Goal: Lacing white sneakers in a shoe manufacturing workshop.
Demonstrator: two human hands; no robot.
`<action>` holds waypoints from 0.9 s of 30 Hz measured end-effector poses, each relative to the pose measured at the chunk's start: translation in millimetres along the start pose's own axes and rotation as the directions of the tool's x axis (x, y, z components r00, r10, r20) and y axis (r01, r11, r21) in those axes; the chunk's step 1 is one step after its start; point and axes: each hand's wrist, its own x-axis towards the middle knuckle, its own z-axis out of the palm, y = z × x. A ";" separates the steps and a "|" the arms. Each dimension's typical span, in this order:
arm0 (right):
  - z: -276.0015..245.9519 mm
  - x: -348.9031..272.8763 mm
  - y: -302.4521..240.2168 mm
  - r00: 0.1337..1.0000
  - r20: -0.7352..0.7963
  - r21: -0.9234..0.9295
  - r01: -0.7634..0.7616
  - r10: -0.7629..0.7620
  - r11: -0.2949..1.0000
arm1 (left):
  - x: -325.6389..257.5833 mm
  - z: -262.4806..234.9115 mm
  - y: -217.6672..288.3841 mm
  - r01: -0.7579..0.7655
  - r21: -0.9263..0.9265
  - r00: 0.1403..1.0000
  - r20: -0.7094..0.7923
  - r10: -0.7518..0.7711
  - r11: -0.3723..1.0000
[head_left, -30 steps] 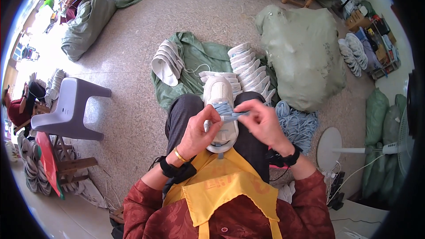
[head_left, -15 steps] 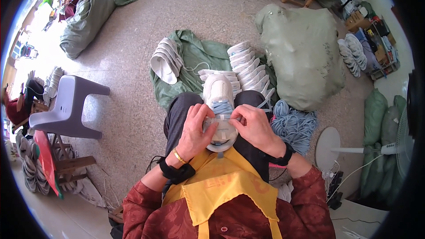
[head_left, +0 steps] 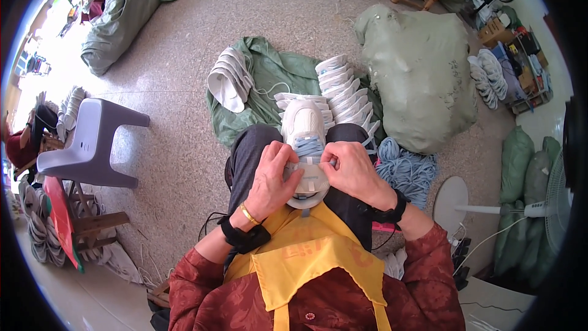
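Observation:
A white sneaker [head_left: 304, 119] sits between my knees, toe pointing away from me. Pale blue shoelace [head_left: 308, 146] crosses its upper in rows, and the padded tongue [head_left: 311, 178] faces me. My left hand [head_left: 272, 175] is closed at the left eyelet edge, thumb and forefinger pinched; what lies between them is hidden. On the opposite edge, my right hand [head_left: 352, 168] pinches a bit of the blue shoelace at its fingertips. A yellow apron [head_left: 312, 263] covers my lap behind the shoe.
Stacked white shoe uppers [head_left: 346, 95] and another stack [head_left: 228, 81] lie on a green sheet [head_left: 269, 64]. Blue laces [head_left: 407, 171] are heaped by my right knee, near a big stuffed sack [head_left: 419, 79]. A grey plastic chair [head_left: 92, 144] stands left; a fan [head_left: 557, 202] right.
Both hands stay at the shoe's eyelet edges. My right hand has drawn slightly up and right, and more of the tongue shows between the hands.

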 end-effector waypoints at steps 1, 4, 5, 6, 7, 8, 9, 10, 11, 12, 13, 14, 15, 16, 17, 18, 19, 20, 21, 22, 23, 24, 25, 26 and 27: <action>-0.6 2.2 -1.7 1.000 0.013 -0.012 -0.016 0.016 1.000 | -0.2 0.0 0.0 0.004 -0.001 1.000 0.000 -0.004 1.000; -0.4 4.6 -2.6 0.999 0.032 -0.043 -0.035 0.036 0.998 | -0.4 0.1 0.5 0.004 0.001 1.000 -0.002 -0.004 1.000; -0.2 4.9 -2.6 0.998 0.037 -0.060 -0.039 0.041 0.997 | -0.4 0.3 0.7 -0.001 0.003 1.000 -0.004 0.001 1.000; -0.1 5.3 -3.0 0.998 0.038 -0.061 -0.039 0.042 0.997 | -0.4 0.5 1.0 0.000 0.001 1.000 -0.004 0.000 1.000; 0.2 5.9 -3.5 0.998 0.038 -0.075 -0.041 0.044 0.996 | -0.4 0.6 1.1 -0.006 0.008 1.000 -0.007 0.006 1.000; 0.4 6.3 -3.8 0.998 0.038 -0.090 -0.042 0.046 0.995 | -0.3 0.8 1.1 -0.012 0.014 1.000 -0.010 0.013 1.000; 0.4 6.4 -3.8 0.998 0.039 -0.091 -0.042 0.046 0.995 | -0.4 1.3 0.8 -0.012 0.013 1.000 -0.010 0.012 1.000; 0.3 6.6 -4.2 0.997 0.045 -0.085 -0.053 0.057 0.995 | -0.7 1.4 0.6 -0.010 0.009 1.000 -0.010 0.010 1.000; 0.1 6.8 -4.4 0.996 0.050 -0.079 -0.063 0.067 0.995 | -1.1 1.4 0.6 -0.007 0.006 1.000 -0.010 0.007 1.000; -0.7 6.9 -4.9 0.996 0.053 -0.079 -0.062 0.066 0.995 | -1.4 0.9 1.1 -0.005 0.006 1.000 -0.012 0.005 1.000; -2.0 7.1 -5.3 0.995 0.062 -0.075 -0.073 0.078 0.995 | -1.5 0.3 1.7 0.004 0.006 1.000 -0.009 -0.004 1.000; -2.6 7.5 -5.6 0.993 0.072 -0.070 -0.085 0.090 0.994 | -1.6 -0.1 2.1 0.014 0.007 1.000 -0.005 -0.014 1.000; -2.1 8.2 -5.8 0.993 0.074 -0.071 -0.083 0.089 0.994 | -1.7 -0.1 2.0 0.016 0.006 1.000 -0.008 -0.015 1.000; -1.7 8.7 -5.9 0.994 0.072 -0.088 -0.079 0.085 0.993 | -1.4 0.4 1.7 0.013 0.009 1.000 -0.008 -0.013 1.000; -1.1 9.1 -5.9 0.994 0.071 -0.105 -0.074 0.082 0.992 | -1.2 0.8 1.3 0.010 0.012 1.000 -0.008 -0.010 1.000; 0.0 9.6 -6.1 0.994 0.072 -0.107 -0.075 0.082 0.992 | -1.2 0.8 0.8 0.011 0.010 1.000 -0.008 -0.011 1.000; 1.0 10.2 -6.4 0.994 0.074 -0.122 -0.067 0.076 0.990 | -1.0 0.1 0.8 0.008 0.013 1.000 -0.007 -0.008 1.000; 1.8 10.6 -6.3 0.995 0.076 -0.137 -0.059 0.070 0.989 | -0.8 -0.3 0.8 0.005 0.015 1.000 -0.006 -0.005 1.000; 1.9 10.3 -5.0 0.995 0.076 -0.138 -0.059 0.070 0.989 | -0.5 -0.5 0.8 0.005 0.014 1.000 -0.006 -0.005 1.000; 1.9 9.1 -2.8 0.997 0.067 -0.130 -0.014 0.023 0.991 | -0.5 -0.1 0.8 0.005 0.015 1.000 -0.003 -0.005 1.000; 1.9 8.4 -1.1 0.998 0.057 -0.122 0.031 -0.024 0.992 | -0.3 0.3 0.7 0.005 0.016 1.000 0.001 -0.005 1.000; 2.6 9.2 -1.0 0.998 0.056 -0.123 0.030 -0.023 0.992 | 0.2 0.3 0.4 0.004 0.014 1.000 0.002 -0.004 1.000; 3.4 10.4 -1.4 0.997 0.066 -0.074 0.033 -0.028 0.997 | 0.5 0.7 0.4 -0.005 0.023 1.000 -0.004 0.005 1.000; 3.7 11.5 -1.4 0.997 0.074 -0.025 0.035 -0.033 0.999 | 0.5 1.1 0.5 -0.014 0.032 1.000 -0.010 0.014 0.999; 3.3 12.6 -0.6 0.997 0.072 -0.026 0.033 -0.032 0.999 | 0.2 1.7 0.7 -0.016 0.030 1.000 -0.008 0.016 0.999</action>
